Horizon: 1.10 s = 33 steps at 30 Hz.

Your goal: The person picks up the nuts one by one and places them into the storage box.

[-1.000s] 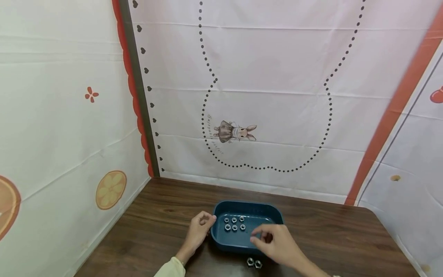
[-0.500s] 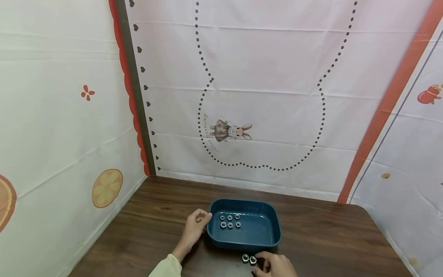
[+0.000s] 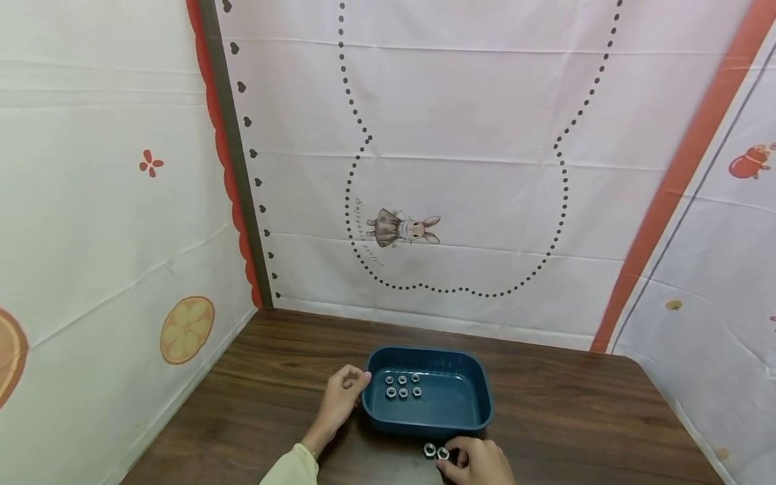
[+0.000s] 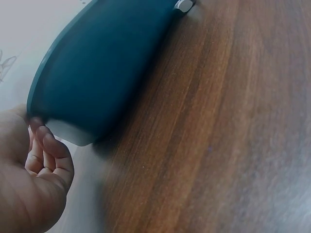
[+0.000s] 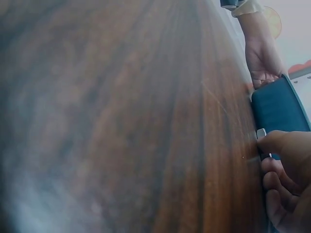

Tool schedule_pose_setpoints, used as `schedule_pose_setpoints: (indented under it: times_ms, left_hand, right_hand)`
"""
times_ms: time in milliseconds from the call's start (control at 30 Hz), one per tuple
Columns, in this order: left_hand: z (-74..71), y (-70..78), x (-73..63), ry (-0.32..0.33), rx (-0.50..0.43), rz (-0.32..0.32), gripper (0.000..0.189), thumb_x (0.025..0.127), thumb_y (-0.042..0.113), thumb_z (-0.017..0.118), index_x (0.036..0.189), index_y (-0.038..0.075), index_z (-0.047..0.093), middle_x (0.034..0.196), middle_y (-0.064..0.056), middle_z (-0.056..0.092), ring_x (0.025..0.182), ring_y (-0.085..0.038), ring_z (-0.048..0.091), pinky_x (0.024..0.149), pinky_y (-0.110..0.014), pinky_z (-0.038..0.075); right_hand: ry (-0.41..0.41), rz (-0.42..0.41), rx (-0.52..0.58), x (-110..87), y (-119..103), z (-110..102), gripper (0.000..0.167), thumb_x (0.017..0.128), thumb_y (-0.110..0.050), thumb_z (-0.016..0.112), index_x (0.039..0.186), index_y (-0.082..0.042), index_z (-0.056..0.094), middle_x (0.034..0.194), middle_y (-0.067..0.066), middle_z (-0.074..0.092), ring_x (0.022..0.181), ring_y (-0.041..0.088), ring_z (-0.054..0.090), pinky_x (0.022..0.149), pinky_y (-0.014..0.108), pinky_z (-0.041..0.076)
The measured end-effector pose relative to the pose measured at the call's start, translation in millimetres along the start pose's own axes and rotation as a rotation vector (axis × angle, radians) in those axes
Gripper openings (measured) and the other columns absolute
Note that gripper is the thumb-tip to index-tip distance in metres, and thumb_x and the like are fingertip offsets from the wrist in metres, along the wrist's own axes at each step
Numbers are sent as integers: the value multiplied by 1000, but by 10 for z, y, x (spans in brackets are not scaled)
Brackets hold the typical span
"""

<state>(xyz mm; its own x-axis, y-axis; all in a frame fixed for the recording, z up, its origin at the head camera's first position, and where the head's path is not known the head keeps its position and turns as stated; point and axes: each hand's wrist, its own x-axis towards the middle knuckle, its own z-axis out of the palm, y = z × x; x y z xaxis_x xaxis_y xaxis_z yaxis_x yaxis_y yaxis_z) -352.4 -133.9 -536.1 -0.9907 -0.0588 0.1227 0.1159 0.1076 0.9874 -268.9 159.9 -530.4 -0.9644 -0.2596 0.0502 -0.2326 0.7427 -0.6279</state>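
A blue rectangular tray (image 3: 424, 429) rests on the table, and several silver hex nuts (image 3: 403, 393) lie in two rows on the left part of its floor. My left hand (image 3: 341, 397) pinches the tray's left rim between thumb and fingers; the left wrist view shows its fingertips at the tray's (image 4: 92, 68) corner. In front of the tray, two more nuts sit side by side on the wood. Thumb and index finger of my right hand (image 3: 479, 462) pinch the right-hand nut (image 3: 443, 454). Just left of it is the other nut (image 3: 430, 450).
The dark wood-grain table (image 3: 564, 411) reaches back to a printed white cloth (image 3: 461, 182) hanging behind it. Similar cloth walls (image 3: 109, 229) close in the left and right sides.
My right hand has moved from above the tray down to the nuts in front, and its fingers have closed around the right one. My left hand stays at the tray's rim.
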Motion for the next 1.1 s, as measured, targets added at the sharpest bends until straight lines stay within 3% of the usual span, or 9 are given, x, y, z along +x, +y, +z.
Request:
schedule_pose_setpoints:
  times_ms: [333, 600, 867, 1000, 1100]
  left_hand:
    - [-25, -20, -2, 7, -4, -16, 23, 99, 26, 70, 100, 3, 64, 67, -3, 58, 60, -13, 52, 56, -25, 46]
    - [-34, -2, 0, 20, 14, -23, 19, 100, 21, 68, 99, 2, 64, 68, -6, 59, 60, -13, 51, 56, -25, 45]
    - [-48, 274, -125, -10, -12, -5, 17, 100, 15, 67, 97, -2, 63, 66, -6, 57, 60, -16, 52, 56, -26, 46]
    - [-45, 317, -149, -18, -22, 11, 18, 101, 16, 66, 98, -2, 63, 67, -8, 59, 61, -16, 53, 56, -26, 46]
    - [-39, 333, -155, -28, -22, 2, 18, 100, 16, 67, 99, -1, 63, 70, -14, 62, 62, -16, 54, 58, -27, 47]
  right_hand:
    - [-6, -46, 57, -61, -13, -30, 18, 85, -30, 81, 90, -14, 77, 58, -15, 54, 49, 0, 45, 48, 22, 36]
    - [-48, -92, 126, -141, -99, -204, 19, 87, -30, 80, 94, -13, 78, 60, -16, 52, 52, -1, 46, 48, 20, 37]
    - [-111, -342, 210, -41, -219, -484, 17, 94, -25, 76, 101, -9, 77, 62, -19, 53, 52, -7, 45, 47, 20, 44]
    - [-139, -526, 185, 173, -244, -659, 16, 94, -22, 76, 105, -10, 77, 63, -18, 56, 53, -12, 43, 46, 19, 45]
    - [-184, -592, 157, 378, -279, -803, 16, 94, -22, 76, 107, -13, 77, 62, -17, 55, 51, -12, 41, 45, 17, 42]
